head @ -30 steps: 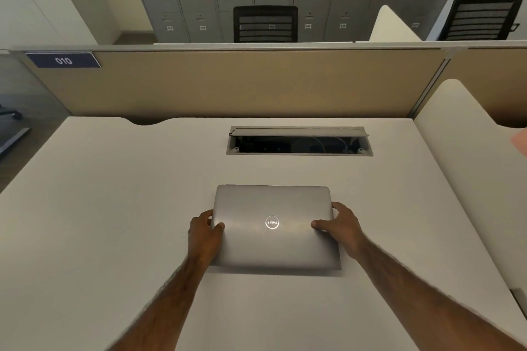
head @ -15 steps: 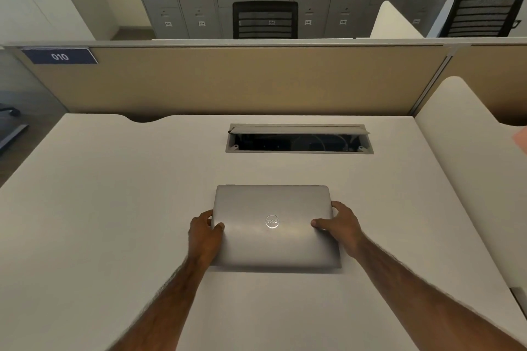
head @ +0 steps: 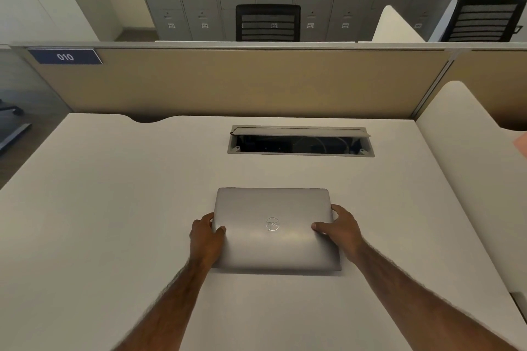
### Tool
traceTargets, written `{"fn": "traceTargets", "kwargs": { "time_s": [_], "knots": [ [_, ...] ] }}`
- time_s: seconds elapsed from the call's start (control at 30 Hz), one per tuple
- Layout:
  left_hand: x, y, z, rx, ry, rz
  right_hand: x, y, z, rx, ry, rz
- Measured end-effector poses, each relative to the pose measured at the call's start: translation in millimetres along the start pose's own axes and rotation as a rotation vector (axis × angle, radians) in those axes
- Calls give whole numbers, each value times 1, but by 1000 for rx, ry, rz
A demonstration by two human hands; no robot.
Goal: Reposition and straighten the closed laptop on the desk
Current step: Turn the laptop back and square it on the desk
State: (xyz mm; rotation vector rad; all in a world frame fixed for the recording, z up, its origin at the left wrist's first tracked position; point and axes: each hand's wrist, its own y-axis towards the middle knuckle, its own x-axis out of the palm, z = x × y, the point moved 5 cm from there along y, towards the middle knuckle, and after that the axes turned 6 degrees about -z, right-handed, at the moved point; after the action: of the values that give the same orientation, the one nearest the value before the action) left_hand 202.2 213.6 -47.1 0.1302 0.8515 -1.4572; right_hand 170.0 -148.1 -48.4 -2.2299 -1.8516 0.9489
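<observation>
A person's left hand (head: 206, 236) and right hand (head: 340, 229) are clamping the side edges of a closed silver laptop (head: 275, 229) lying mid-desk on the pale grey desk (head: 114, 208), apparently squaring it; next, likely a release.

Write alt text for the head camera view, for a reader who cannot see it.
Two bare hands grip a closed silver laptop lying flat on a pale desk, the left hand on its left edge and the right hand on its right edge. Behind it an open cable tray is set into the desk, before a tan partition labelled 010.
</observation>
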Motion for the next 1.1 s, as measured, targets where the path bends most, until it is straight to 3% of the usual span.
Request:
{"fn": "traceTargets", "kwargs": {
  "time_s": [0.63, 1.1],
  "knots": [
    [-2, -3, -3, 22, 57, -90, 1, -6, 4, 34, -107, 20],
    [5, -8, -9, 47, 114, -49, 5, -12, 8, 104, -100, 32]
  ]
}}
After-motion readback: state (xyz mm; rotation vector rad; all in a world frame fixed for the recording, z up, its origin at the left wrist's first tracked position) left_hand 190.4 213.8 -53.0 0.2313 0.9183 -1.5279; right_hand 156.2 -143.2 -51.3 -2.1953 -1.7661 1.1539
